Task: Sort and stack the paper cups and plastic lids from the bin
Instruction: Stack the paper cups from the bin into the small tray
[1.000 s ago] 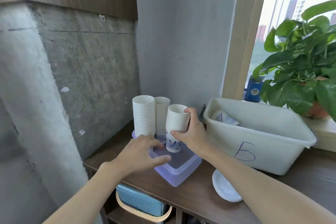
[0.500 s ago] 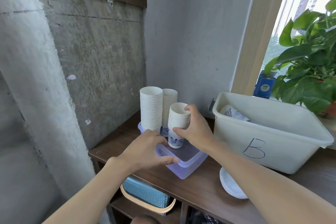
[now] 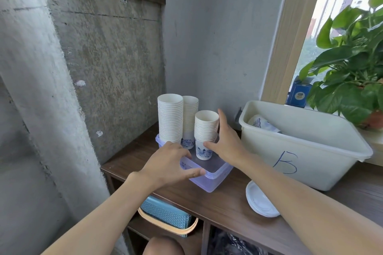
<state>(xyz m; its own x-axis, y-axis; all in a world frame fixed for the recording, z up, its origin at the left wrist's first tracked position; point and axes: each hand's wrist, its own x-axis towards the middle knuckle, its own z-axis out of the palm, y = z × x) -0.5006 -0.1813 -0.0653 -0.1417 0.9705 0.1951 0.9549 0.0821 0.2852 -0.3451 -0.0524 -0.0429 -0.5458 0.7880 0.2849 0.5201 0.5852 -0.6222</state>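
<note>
Three stacks of white paper cups stand on a purple lidded container (image 3: 211, 180): a tall stack (image 3: 170, 118), a second stack (image 3: 190, 114) behind it, and a shorter stack (image 3: 206, 128) with a blue-patterned bottom cup. My right hand (image 3: 228, 143) is spread just right of the short stack, thumb near its base, fingers up beside its rim. My left hand (image 3: 167, 163) grips the container's near-left edge. A patterned cup (image 3: 261, 123) lies in the white bin (image 3: 310, 161) marked "B". White plastic lids (image 3: 259, 201) sit stacked on the shelf.
The wooden shelf (image 3: 217, 207) stands in a concrete corner, with walls close on the left and behind. A potted plant (image 3: 352, 68) and a blue box (image 3: 299, 94) are on the window sill. A blue basket (image 3: 165, 215) sits below the shelf.
My right hand has let go of the short cup stack and opened beside it. My left hand stays on the container. The view has shifted slightly.
</note>
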